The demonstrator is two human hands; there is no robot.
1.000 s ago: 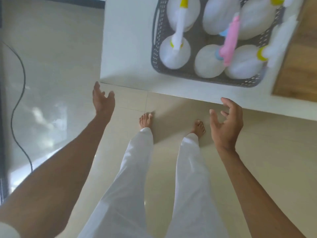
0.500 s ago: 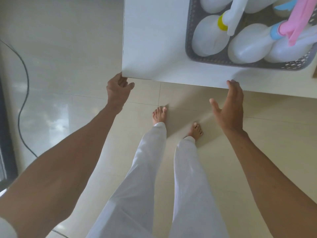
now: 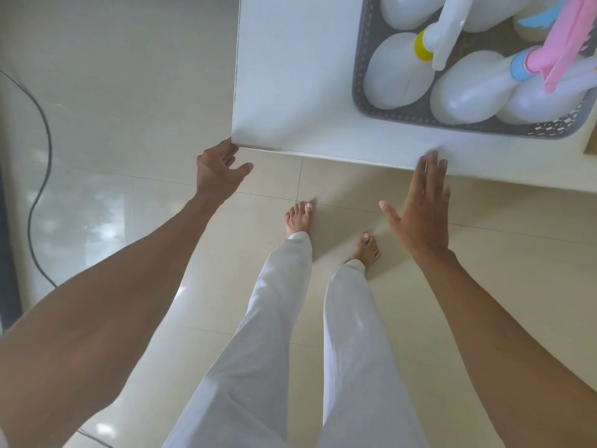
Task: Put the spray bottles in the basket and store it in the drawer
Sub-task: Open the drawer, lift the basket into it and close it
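The left hand point(image 3: 219, 171) is loosely spread, fingers slightly curled, its fingertips at the near left corner of the white drawer point(image 3: 290, 92), holding nothing. The right hand point(image 3: 421, 208) is flat and wide open, fingers together and pointing forward, thumb out to the side; its fingertips lie over the drawer's near edge, somewhat right of the middle, though whether they press on it cannot be told. The drawer's pale bottom is bare along its left side. A grey perforated basket point(image 3: 363, 59) sits in the far right part of the drawer, its near wall close to the near edge and running off the frame at the right. In the basket lie several white spray bottles on their sides, packed touching one another: one with a yellow collar point(image 3: 397, 72) and a white trigger head near the basket's left wall, one with a light blue collar and pink trigger head point(image 3: 471, 88) beside it toward the right, and others partly cut off at the top and right. Below the drawer, the person's bare feet point(image 3: 298, 218) and white trousers point(image 3: 277, 334) stand on the cream tiled floor point(image 3: 113, 108). A dark cable point(image 3: 43, 176) curves across the floor at the left.
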